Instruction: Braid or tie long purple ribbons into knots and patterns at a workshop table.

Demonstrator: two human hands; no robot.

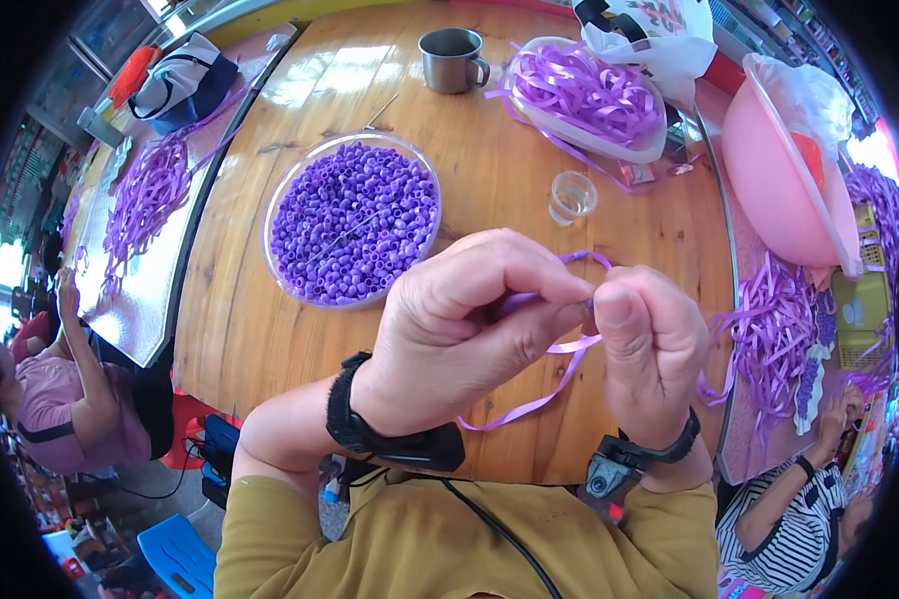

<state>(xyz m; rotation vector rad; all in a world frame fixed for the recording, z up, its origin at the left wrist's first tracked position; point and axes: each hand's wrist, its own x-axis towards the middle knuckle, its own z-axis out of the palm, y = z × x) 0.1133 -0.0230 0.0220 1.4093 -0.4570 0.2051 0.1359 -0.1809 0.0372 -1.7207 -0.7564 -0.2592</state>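
Purple ribbon (514,416) pinched between two hands, the piece looking partly worked

In the head view, the ribbon is over the near right part of the wooden surface (489,160), caught up at the fingertips. A small loop bends out on the far side of the fingers, and a longer tail curves down on the near side. The left hand (489,319) has thumb and forefinger brought together on the ribbon, with more of it showing inside the curled palm. The right hand (654,349) is folded up, thumb pressed over the bent fingers, and appears to grip the same strip just beside the left fingertips.

As to progress, the strip has been taken up and looped. It seems unfinished, since both hands are occupied with it and the tail hangs loose. Whether any knot or bead is on it is hidden or too small to make out.

Much material lies unworked. Left of the hands, a round clear dish (267,230) holds many loose purple beads (355,205), with a thin stick (355,238) lying across them. At the far right, a white tub (624,152) is heaped with loose ribbon strips (589,95), and another tangled ribbon pile (774,329) lies to the right.
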